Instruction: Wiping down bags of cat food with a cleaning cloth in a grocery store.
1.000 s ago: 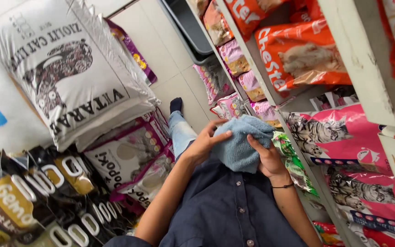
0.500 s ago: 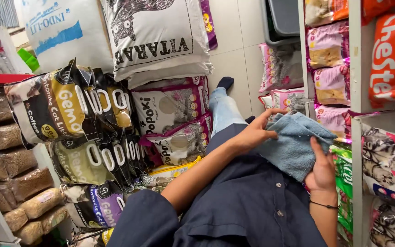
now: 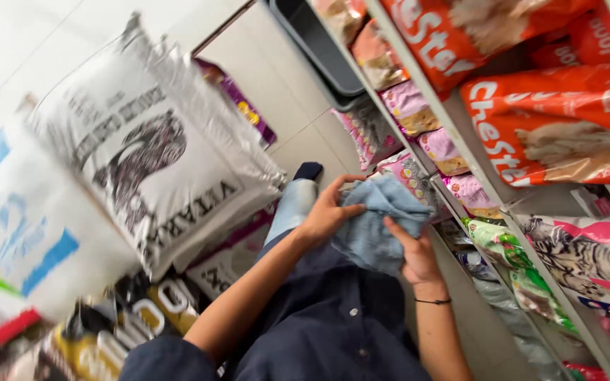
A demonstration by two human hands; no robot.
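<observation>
White shelves (image 3: 485,185) carry orange bags (image 3: 566,127) and pink packets (image 3: 440,149).

Both bare forearms reach forward and meet in front of the chest. The left hand (image 3: 325,215) is bent at the wrist, its fingers curled in a closed grip with the thumb pointing right. The right hand (image 3: 412,255) sits just beside it, slightly lower, fingers closed too, a thin dark band round its wrist.

Blue cloth (image 3: 379,222) — more bunched than half a second ago, when it hung flatter. Left hand (image 3: 327,212) — thumb and fingers now pinched into its upper edge. Right hand (image 3: 414,254) — shifted from the cloth's far side to beneath it, fingers pressed into the folds.
</observation>
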